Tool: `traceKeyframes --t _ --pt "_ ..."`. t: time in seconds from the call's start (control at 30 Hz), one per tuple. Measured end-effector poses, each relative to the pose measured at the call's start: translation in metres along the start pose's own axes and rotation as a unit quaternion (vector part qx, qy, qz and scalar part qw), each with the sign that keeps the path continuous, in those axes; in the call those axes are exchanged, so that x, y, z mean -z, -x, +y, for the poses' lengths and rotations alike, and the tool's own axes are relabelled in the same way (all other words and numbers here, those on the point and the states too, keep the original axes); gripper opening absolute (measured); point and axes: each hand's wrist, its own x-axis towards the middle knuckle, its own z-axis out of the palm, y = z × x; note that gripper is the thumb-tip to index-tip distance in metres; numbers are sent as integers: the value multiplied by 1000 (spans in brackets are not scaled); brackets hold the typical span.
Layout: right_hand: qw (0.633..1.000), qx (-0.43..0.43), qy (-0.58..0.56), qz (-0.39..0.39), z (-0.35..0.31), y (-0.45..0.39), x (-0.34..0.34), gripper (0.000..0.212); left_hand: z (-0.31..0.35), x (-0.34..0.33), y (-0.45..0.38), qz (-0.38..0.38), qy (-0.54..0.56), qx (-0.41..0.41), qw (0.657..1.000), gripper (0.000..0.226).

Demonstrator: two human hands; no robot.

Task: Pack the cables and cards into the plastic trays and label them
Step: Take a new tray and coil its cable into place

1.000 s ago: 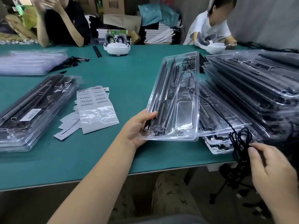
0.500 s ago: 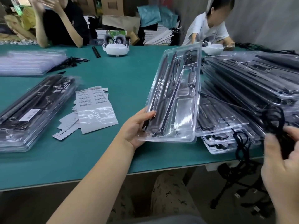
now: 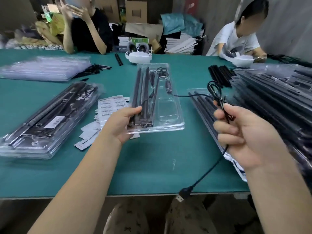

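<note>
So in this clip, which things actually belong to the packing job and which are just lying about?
Part of the job:
- clear tray, in the left hand
- black cable, in the right hand
- label sheets
- packed trays, left, and the stack, right

Lying about:
- white headset
- cardboard boxes
- two other people's things

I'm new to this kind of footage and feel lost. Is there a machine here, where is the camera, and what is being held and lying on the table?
No machine: a person works with bare hands, filmed by a camera worn on their head, looking down. The left hand grips a clear plastic tray holding black rods. The right hand holds a black cable, its plug dangling below. On the green table lie barcode label sheets, a filled tray on the left and stacked trays on the right. Two other people sit opposite.
</note>
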Motion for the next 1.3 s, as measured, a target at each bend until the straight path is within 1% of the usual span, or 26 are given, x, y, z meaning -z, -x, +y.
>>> traceKeyframes --t 0.07,0.13,0.27,0.33,0.37,0.4,0.43,0.47,0.5,0.53,0.57,0.6,0.63,0.7,0.73,0.8,0.83,0.87,0.93,0.97,1.0,1.07,1.17,1.23,1.27,1.3 --pt "999 -23 -22 3 9 -23 -21 11 4 13 -7 33 -51 -16 998 8" --pt "999 -39 -20 -3 17 -44 -40 10 4 20 -13 50 -69 -28 996 10" --pt "998 -52 12 -25 30 -83 -59 7 -7 23 -15 69 -88 -6 994 10" --pt "998 -38 40 -14 36 -99 -62 4 -12 20 -13 56 -115 -6 992 13" --pt "997 -14 74 5 41 -108 -62 6 -14 18 -12 47 -131 -9 990 20" --pt "990 27 137 26 46 -114 -60 8 -16 16 -10 37 -151 -14 988 26" --pt "969 85 227 46 53 -120 -56 8 -18 13 -8 31 -177 -20 983 30" --pt "931 148 326 63 61 -124 -51 10 -19 11 -5 32 -223 -33 974 33" --pt "878 207 424 73 70 -128 -44 15 -20 10 -3 43 -292 -53 954 42" --pt "825 244 504 77 78 -130 -37 20 -21 11 -1 54 -366 -77 926 54" --pt "792 257 549 76 85 -131 -31 23 -22 12 0 59 -425 -101 897 65" --pt "791 245 555 75 91 -134 -26 24 -22 13 1 57 -471 -125 871 68" --pt "824 214 519 78 94 -135 -25 22 -21 12 2 49 -509 -150 846 66" --pt "908 137 382 105 95 -138 -25 14 -23 11 5 19 -560 -185 808 62" --pt "928 110 334 122 95 -139 -25 12 -24 9 6 1 -573 -191 797 58" --pt "941 91 287 154 95 -143 -20 11 -27 4 7 -32 -601 -192 775 47" --pt "946 94 265 162 94 -144 -18 12 -30 2 7 -50 -630 -187 752 48" --pt "953 96 238 162 94 -145 -16 12 -34 1 7 -67 -674 -178 714 55" --pt "971 79 169 149 93 -147 -17 11 -40 -2 4 -90 -771 -140 615 71" --pt "975 71 149 147 93 -147 -18 12 -42 -2 3 -98 -803 -117 577 77" --pt "975 69 148 150 92 -146 -18 13 -43 -2 1 -103 -821 -99 553 83" --pt "974 75 143 156 93 -146 -18 14 -44 -2 -1 -114 -832 -75 537 86" --pt "976 94 124 152 92 -142 -19 14 -37 -2 -8 -138 -836 -43 529 84" --pt "971 127 150 136 90 -138 -20 15 -24 -8 -16 -146 -839 -30 523 84" --pt "968 143 173 113 89 -135 -22 14 -19 -13 -20 -131 -831 -42 539 78" --pt "963 160 199 84 90 -132 -25 13 -15 -17 -23 -95 -801 -68 587 69"
